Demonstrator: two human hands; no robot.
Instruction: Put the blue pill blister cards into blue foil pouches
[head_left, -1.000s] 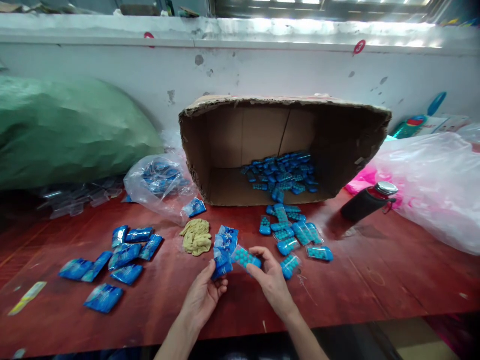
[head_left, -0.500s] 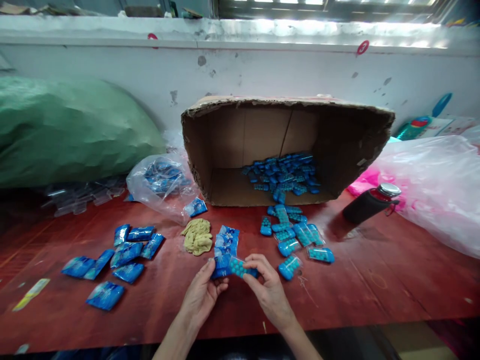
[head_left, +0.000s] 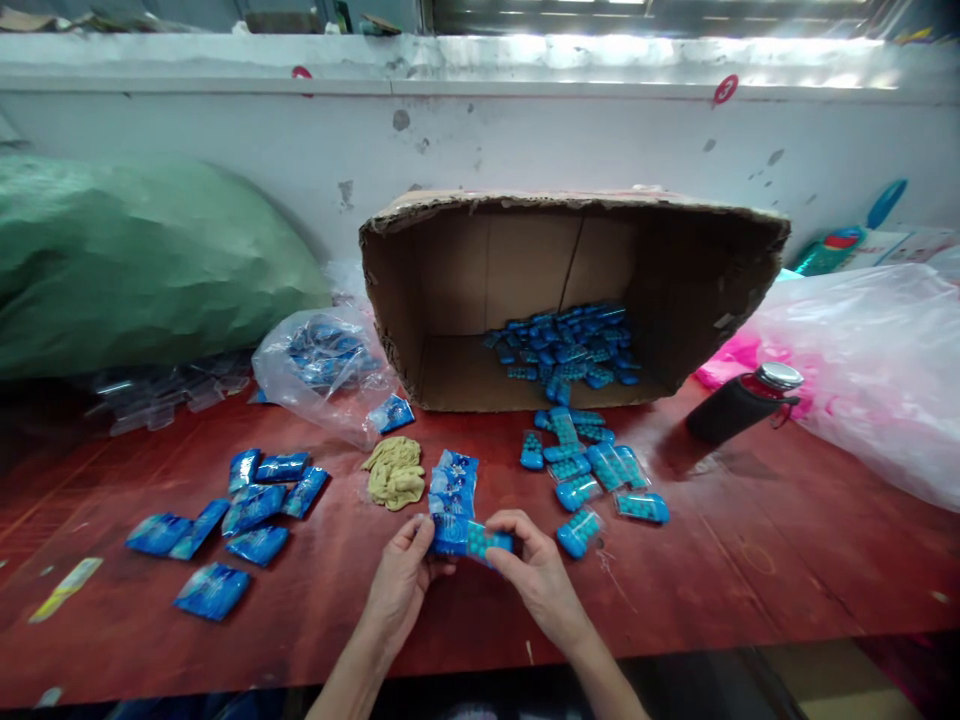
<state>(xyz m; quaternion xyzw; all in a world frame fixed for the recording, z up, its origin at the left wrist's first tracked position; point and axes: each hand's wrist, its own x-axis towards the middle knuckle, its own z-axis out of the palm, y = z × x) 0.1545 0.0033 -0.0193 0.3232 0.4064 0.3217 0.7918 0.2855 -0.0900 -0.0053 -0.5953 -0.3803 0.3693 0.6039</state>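
Left hand: the left hand (head_left: 401, 585) was low in the middle of the table, thumb and fingers pinched on the left end of a blue sachet (head_left: 448, 535).
Right hand: the right hand (head_left: 536, 575) was right next to it, fingertips pinching a bead pack (head_left: 489, 541), a little clear pouch full of round blue bits.
How they met: the bead pack was pushed up against the sachet's right end, touching it. Couldn't tell if it was going inside or just lying on top.
Where that was: just above the red table (head_left: 750, 570), close to the front edge, straight out from the cardboard box.
Stack: a short stack of sachets (head_left: 454, 475) lay just behind the hands, running away toward the box.
Box: the cardboard box (head_left: 465, 260) was tipped on its side, open mouth facing the person, with a heap of bead packs (head_left: 570, 345) inside toward the right.
Spill: more loose bead packs (head_left: 589, 465) had spread out of the box mouth onto the table, just right of the hands.
Left side: scattered sachets (head_left: 247, 510) lay well to the left, plus a yellow strip (head_left: 64, 590) near the corner.
Odds and ends: a crumpled tan glove (head_left: 394, 472) sat just left of the stack, and a clear bag (head_left: 322, 365) of blue stuff leaned by the box's left wall.
Background: a big green sack (head_left: 135, 260) at far left, a black bottle (head_left: 739, 405) lying on its side at right, beside a large plastic sheet (head_left: 877, 370).
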